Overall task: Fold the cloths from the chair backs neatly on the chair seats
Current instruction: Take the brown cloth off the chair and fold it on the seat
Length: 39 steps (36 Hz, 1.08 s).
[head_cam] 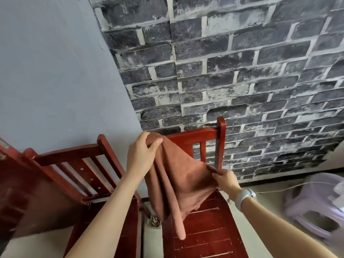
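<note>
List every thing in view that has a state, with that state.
brown cloth: unfolded, held up over the right chair's seat, hanging loose.
left hand: grips the cloth's top corner.
right hand: pinches the cloth's side edge.
right chair: upright, seat bare.
left chair: upright, no cloth on its back.
purple stool: upright on the floor.

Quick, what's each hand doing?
Left hand: grips the cloth's top corner.
Right hand: pinches the cloth's side edge.
</note>
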Motion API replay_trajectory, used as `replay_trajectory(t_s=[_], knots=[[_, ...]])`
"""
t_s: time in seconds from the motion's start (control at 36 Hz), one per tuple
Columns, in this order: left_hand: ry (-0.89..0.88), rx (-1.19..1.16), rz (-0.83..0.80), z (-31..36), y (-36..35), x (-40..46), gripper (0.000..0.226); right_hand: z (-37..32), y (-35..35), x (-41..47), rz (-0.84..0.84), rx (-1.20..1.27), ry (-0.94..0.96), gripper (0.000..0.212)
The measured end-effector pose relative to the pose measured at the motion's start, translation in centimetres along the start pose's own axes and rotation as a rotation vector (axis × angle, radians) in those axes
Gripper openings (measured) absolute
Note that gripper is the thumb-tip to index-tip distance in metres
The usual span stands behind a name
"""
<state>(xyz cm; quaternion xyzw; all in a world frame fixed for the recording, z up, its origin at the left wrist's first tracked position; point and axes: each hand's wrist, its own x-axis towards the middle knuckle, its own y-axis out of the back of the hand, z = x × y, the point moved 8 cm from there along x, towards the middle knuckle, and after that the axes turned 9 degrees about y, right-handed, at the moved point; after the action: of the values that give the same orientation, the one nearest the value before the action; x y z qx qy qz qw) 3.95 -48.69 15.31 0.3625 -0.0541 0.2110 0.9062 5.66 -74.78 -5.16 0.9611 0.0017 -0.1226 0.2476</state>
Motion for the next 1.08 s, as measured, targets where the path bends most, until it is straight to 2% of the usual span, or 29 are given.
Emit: replay_trajectory(t_s=[0.06,0.14,0.22,0.31,0.42,0.56,0.67,0.72,0.81,0.92,1.0,1.08], knots=[[0.039,0.073,0.024,-1.8,0.3,0.0,0.025,-1.0,2.4,-0.1,0.076,-0.068,0.051,0.022],[0.07,0.192,0.01,-4.0,0.4,0.0,0.035,-1.3,5.6,0.2,0.193,-0.044,0.086,0.029],[0.112,0.234,-0.044,-5.6,-0.1,-0.2,0.035,-1.4,7.6,0.4,0.259,-0.077,0.108,0.028],[0.186,0.144,-0.093,-6.9,-1.0,-0.4,0.028,-2.0,9.1,0.2,0.296,-0.111,0.106,0.031],[0.306,-0.116,-0.176,-8.7,-2.5,-0.7,0.028,-2.1,10.4,0.4,0.304,-0.106,0.098,0.033],[0.339,-0.224,-0.347,-9.7,-4.9,-1.3,0.02,-1.3,12.7,0.1,0.341,0.034,0.091,0.028],[0.355,-0.166,-0.528,-10.4,-6.7,-2.1,0.027,-0.1,13.4,-0.1,0.256,0.132,0.116,0.012],[0.354,-0.114,-0.604,-10.8,-7.5,-2.3,0.032,0.5,13.0,-0.2,0.148,0.198,0.101,0.02],[0.362,-0.002,-0.696,-11.2,-8.4,-2.8,0.048,1.5,12.2,-0.6,-0.003,0.285,0.028,0.018],[0.277,0.229,-0.76,-11.7,-9.4,-3.7,0.057,2.7,11.4,-0.9,-0.076,0.302,-0.032,0.02],[0.23,0.31,-0.763,-12.5,-9.9,-4.0,0.047,3.2,11.1,-1.3,-0.109,0.26,-0.042,0.02],[0.183,0.259,-0.638,-12.3,-9.4,-3.4,0.023,3.3,11.1,-1.4,-0.07,0.289,-0.019,0.018]])
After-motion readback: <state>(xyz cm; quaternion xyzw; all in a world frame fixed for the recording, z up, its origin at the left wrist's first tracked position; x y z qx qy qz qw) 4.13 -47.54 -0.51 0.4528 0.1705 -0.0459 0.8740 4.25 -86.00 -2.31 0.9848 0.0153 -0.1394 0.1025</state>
